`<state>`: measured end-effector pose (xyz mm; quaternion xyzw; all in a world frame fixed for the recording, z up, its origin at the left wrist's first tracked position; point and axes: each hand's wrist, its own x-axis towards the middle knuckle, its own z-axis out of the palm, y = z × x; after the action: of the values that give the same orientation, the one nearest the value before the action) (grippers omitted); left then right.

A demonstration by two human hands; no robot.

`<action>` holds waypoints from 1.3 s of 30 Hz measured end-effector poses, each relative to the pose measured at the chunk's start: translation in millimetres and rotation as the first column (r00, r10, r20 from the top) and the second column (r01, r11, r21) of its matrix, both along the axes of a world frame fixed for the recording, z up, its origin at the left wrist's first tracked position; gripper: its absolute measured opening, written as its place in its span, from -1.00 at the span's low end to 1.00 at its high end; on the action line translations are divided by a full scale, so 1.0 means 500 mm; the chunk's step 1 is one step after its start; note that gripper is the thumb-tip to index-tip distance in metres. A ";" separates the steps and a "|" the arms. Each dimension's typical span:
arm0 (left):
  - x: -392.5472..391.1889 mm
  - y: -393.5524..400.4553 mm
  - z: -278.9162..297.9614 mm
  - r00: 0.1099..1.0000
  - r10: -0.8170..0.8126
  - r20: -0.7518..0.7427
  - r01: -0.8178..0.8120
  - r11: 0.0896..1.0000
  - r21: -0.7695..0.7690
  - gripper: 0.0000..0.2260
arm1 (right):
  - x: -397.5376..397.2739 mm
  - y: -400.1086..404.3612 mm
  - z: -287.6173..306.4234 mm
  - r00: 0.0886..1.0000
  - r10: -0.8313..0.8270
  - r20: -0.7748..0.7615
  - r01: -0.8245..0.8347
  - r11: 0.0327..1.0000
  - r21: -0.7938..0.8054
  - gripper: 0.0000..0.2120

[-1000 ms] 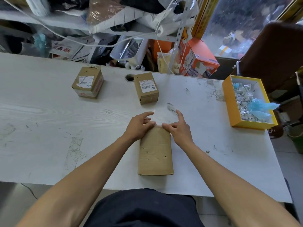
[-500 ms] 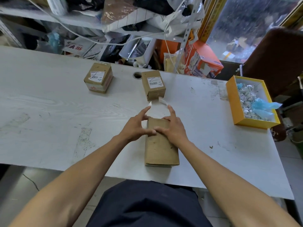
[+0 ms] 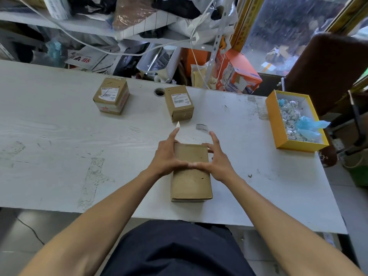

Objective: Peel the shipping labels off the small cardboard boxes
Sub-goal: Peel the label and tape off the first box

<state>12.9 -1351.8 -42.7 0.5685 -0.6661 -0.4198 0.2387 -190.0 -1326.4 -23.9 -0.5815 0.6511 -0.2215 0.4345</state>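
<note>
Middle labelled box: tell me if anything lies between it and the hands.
Only bare table lies between the hands and the middle labelled box. The peeled label, stretched between both hands, hangs over that gap.

Wide bare counter (image 3: 59,140) on left, passable. Far side blocked by two labelled boxes (image 3: 111,95) (image 3: 180,102), gap between them. Yellow tray (image 3: 276,124) blocks right edge. Open strip between near box (image 3: 190,182) and tray.
</note>
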 end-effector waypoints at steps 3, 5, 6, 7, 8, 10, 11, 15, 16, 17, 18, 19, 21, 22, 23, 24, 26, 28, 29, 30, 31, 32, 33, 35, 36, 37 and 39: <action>-0.018 -0.023 0.018 0.993 0.119 -0.002 -0.119 0.992 -0.038 -0.10 | 0.006 -0.021 0.005 0.995 -0.096 -0.009 0.095 0.993 -0.067 0.02; -0.021 -0.025 0.023 0.998 0.058 0.013 -0.057 0.998 -0.031 -0.07 | -0.005 -0.024 0.009 0.998 -0.050 0.041 0.051 0.998 -0.030 0.12; -0.020 -0.021 0.022 0.999 -0.009 0.041 0.010 1.000 -0.028 0.02 | -0.016 -0.020 0.012 0.998 0.002 0.067 -0.002 1.000 0.001 0.22; -0.020 -0.012 0.022 0.993 -0.084 0.089 0.086 0.996 -0.028 0.12 | -0.029 -0.014 0.013 0.995 0.067 0.076 -0.069 0.997 0.020 0.30; -0.020 -0.003 0.021 0.978 -0.148 0.149 0.154 0.988 -0.028 0.21 | -0.041 -0.007 0.014 0.987 0.145 0.066 -0.147 0.989 0.027 0.35; -0.029 0.012 0.016 0.943 -0.216 0.254 0.231 0.973 -0.027 0.29 | -0.057 0.004 0.010 0.965 0.259 0.040 -0.261 0.963 0.060 0.39; -0.036 0.013 0.013 0.939 -0.211 0.273 0.226 0.974 -0.027 0.30 | -0.062 0.006 0.007 0.964 0.263 0.039 -0.265 0.961 0.080 0.38; -0.057 -0.013 0.012 0.959 -0.039 0.279 0.067 0.994 -0.092 0.15 | -0.056 -0.014 0.003 0.996 0.086 -0.020 -0.085 0.995 0.055 0.17; -0.062 -0.020 0.015 0.962 -0.005 0.273 0.035 0.994 -0.107 0.09 | -0.051 -0.022 0.005 0.999 0.033 -0.033 -0.032 0.999 0.033 0.09; -0.069 -0.025 0.020 0.965 0.028 0.260 0.003 0.993 -0.118 0.02 | -0.048 -0.029 0.005 0.999 -0.011 -0.037 0.012 1.000 0.021 0.01; -0.075 -0.028 0.026 0.967 0.062 0.247 -0.030 0.991 -0.130 -0.04 | -0.046 -0.034 0.006 0.999 -0.030 -0.029 0.031 0.999 0.015 -0.03; -0.079 -0.027 0.033 0.968 0.087 0.235 -0.056 0.989 -0.135 -0.07 | -0.045 -0.035 0.009 1.000 -0.022 -0.018 0.023 1.000 0.022 -0.02; -0.070 -0.016 0.041 0.977 0.073 0.198 -0.053 0.993 -0.106 -0.02 | -0.051 -0.025 0.020 0.999 0.046 -0.003 -0.045 0.998 0.044 0.10; -0.056 -0.002 0.042 0.985 0.034 0.169 -0.021 0.997 -0.079 0.06 | -0.056 -0.015 0.024 0.997 0.083 -0.008 -0.082 0.996 0.040 0.16; -0.038 0.017 0.042 0.990 -0.018 0.140 0.025 0.999 -0.049 0.16 | -0.062 -0.002 0.028 0.993 0.118 -0.031 -0.118 0.993 0.015 0.23; -0.018 0.038 0.039 0.990 -0.081 0.115 0.083 0.996 -0.018 0.24 | -0.065 0.013 0.031 0.985 0.157 -0.075 -0.160 0.987 -0.025 0.28; 0.021 0.083 0.031 0.974 -0.211 0.084 0.210 0.977 0.030 0.29 | -0.057 0.037 0.033 0.951 0.245 -0.188 -0.267 0.958 -0.104 0.34; 0.045 0.113 0.016 0.955 -0.285 0.079 0.282 0.958 0.047 0.33 | -0.033 0.047 0.028 0.905 0.325 -0.276 -0.367 0.924 -0.112 0.38; 0.050 0.122 0.008 0.957 -0.280 0.071 0.276 0.959 0.059 0.33 | -0.017 0.048 0.022 0.884 0.356 -0.303 -0.398 0.913 -0.089 0.39; 0.051 0.126 0.003 0.966 -0.253 0.049 0.249 0.965 0.076 0.33 | -0.004 0.048 0.017 0.867 0.377 -0.326 -0.418 0.906 -0.066 0.40; 0.052 0.129 0.001 0.978 -0.209 0.018 0.206 0.973 0.104 0.32 | 0.010 0.049 0.011 0.855 0.389 -0.344 -0.429 0.902 -0.044 0.40; 0.052 0.130 0.002 0.987 -0.158 -0.027 0.160 0.978 0.132 0.30 | 0.019 0.049 0.006 0.850 0.386 -0.359 -0.424 0.905 -0.030 0.40; 0.052 0.131 0.003 0.992 -0.106 -0.065 0.115 0.981 0.154 0.29 | 0.025 0.050 0.001 0.856 0.367 -0.365 -0.404 0.914 -0.028 0.39; 0.048 0.128 0.007 0.996 -0.015 -0.085 0.030 0.982 0.184 0.23 | 0.025 0.044 0.000 0.888 0.284 -0.362 -0.327 0.943 -0.063 0.31; 0.043 0.125 0.010 0.996 0.045 -0.079 -0.029 0.981 0.190 0.16 | 0.025 0.037 0.002 0.904 0.227 -0.362 -0.282 0.953 -0.108 0.23; 0.037 0.122 0.013 0.991 0.115 -0.073 -0.101 0.979 0.175 0.08 | 0.024 0.029 0.005 0.920 0.167 -0.356 -0.236 0.959 -0.160 0.14; 0.026 0.114 0.021 0.973 0.222 -0.061 -0.214 0.970 0.118 -0.05 | 0.031 0.013 0.014 0.943 0.081 -0.323 -0.160 0.961 -0.227 0.00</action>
<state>25.9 -1294.8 -32.0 0.6346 -0.5660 -0.4479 0.2761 -174.4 -1319.6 -17.0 -0.6983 0.6411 -0.1802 0.2626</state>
